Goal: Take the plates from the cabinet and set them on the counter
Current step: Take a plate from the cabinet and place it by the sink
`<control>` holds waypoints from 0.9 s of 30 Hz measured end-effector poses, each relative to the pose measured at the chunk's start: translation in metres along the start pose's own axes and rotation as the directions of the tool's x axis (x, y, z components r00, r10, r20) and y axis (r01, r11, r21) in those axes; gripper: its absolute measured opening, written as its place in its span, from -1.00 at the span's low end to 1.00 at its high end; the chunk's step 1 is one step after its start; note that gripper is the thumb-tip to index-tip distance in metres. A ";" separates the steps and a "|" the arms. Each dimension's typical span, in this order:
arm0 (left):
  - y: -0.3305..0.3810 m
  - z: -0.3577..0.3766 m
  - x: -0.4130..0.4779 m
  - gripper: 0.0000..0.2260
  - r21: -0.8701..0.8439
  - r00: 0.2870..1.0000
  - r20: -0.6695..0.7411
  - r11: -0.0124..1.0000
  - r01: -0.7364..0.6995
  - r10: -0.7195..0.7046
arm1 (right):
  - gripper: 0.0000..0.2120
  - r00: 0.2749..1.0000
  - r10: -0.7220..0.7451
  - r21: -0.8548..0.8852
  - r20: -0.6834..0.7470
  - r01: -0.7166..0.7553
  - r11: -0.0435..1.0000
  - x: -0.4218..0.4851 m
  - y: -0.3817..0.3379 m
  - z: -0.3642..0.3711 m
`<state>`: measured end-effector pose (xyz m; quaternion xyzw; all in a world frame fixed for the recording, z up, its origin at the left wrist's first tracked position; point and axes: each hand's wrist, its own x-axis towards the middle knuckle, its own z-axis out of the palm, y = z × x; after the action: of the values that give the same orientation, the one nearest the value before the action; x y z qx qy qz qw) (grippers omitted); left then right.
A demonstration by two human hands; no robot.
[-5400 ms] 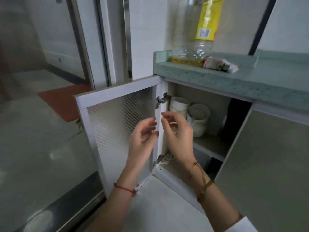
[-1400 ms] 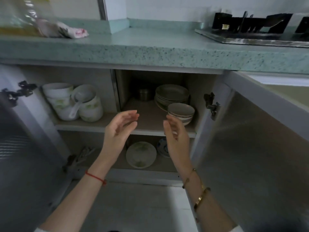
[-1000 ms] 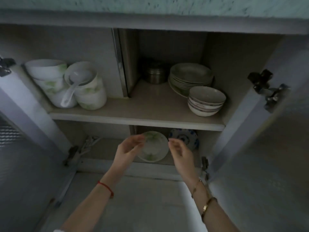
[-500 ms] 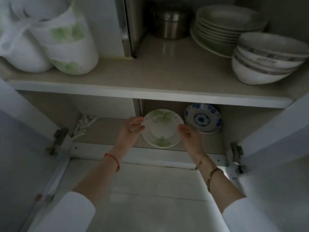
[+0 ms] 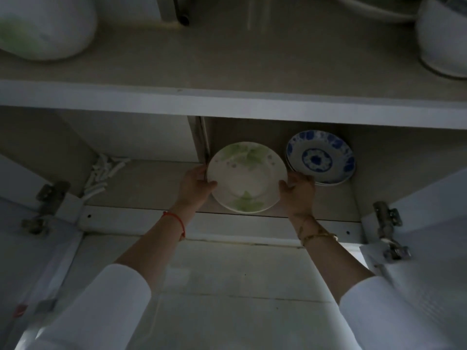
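A white plate with green leaf pattern (image 5: 246, 176) stands tilted in the lower compartment of the open cabinet. My left hand (image 5: 193, 186) grips its left rim, thumb over the front. My right hand (image 5: 298, 189) grips its right rim. Just right of it a small stack of blue-and-white plates (image 5: 319, 157) leans against the back wall, partly behind my right hand. The counter is out of view.
The middle shelf (image 5: 227, 102) juts out above the plates, carrying white bowls (image 5: 43, 26) on the left and a bowl stack (image 5: 442, 34) on the right. Both cabinet doors hang open, with hinges (image 5: 386, 228) at the sides. White sticks (image 5: 103, 173) lie in the lower left corner.
My head has dropped closer to the lower compartment. Both hands, which were just reaching the green-leaf plate's edges, have closed round its rim.
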<state>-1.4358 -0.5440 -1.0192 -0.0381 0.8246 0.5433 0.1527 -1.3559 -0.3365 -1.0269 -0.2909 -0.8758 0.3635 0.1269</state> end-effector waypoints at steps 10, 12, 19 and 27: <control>-0.006 -0.005 0.012 -0.56 0.083 0.999 -0.032 0.997 -0.001 0.004 | -0.77 0.997 0.074 0.152 -0.032 -0.069 0.986 0.001 0.001 0.004; -0.007 -0.004 0.013 -0.56 0.074 0.999 -0.036 0.997 0.005 -0.002 | -0.76 0.995 0.088 0.173 -0.043 -0.079 0.982 0.001 0.001 0.004; -0.006 -0.003 0.010 -0.55 -0.036 0.998 -0.029 0.998 0.060 -0.061 | -0.80 0.992 0.123 0.160 -0.021 -0.118 0.980 0.003 0.006 0.002; -0.005 -0.013 -0.014 -0.57 -0.173 0.999 -0.015 0.984 0.043 -0.046 | -0.78 0.980 0.194 0.459 0.031 -0.187 0.868 -0.019 -0.001 -0.009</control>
<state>-1.4236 -0.5592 -1.0147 -0.0746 0.7748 0.6088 0.1532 -1.3367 -0.3433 -1.0202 -0.3403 -0.7307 0.5690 0.1627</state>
